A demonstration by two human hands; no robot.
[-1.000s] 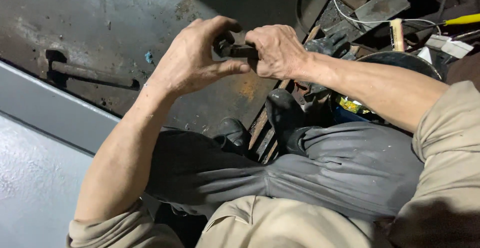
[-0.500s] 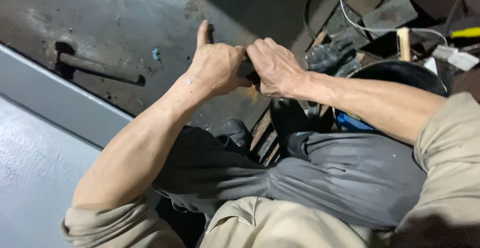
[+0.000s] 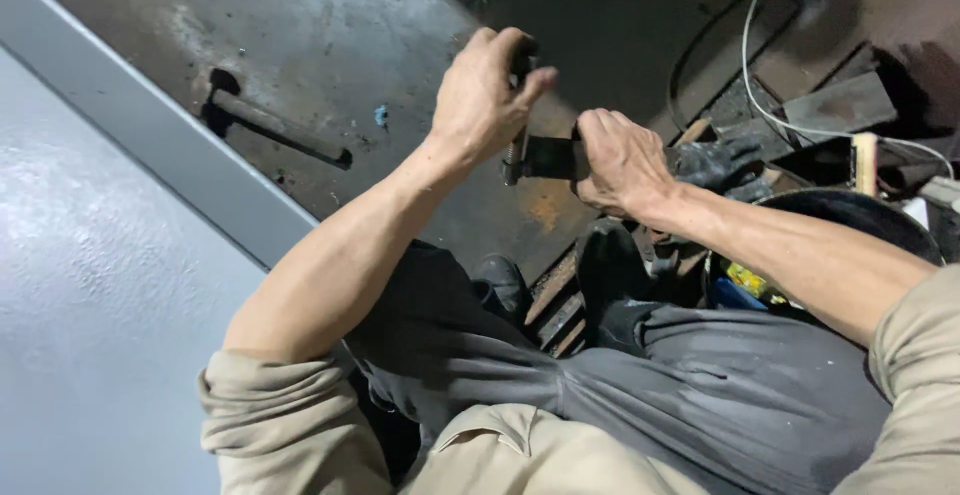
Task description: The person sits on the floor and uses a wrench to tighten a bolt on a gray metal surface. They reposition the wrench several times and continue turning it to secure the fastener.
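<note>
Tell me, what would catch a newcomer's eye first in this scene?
First, the two bare hands meeting at the centre: the left hand grips a threaded bolt standing upright, while the right hand holds a small dark metal block that the bolt passes through. Behind them lies a rusty steel plate with a dark rod on it at left. A white cable curls over scrap at upper right.

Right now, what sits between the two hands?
In the head view, a dark flat metal piece spans the gap: the right hand pinches one end, and the left hand grips a threaded bolt through the other.
</note>
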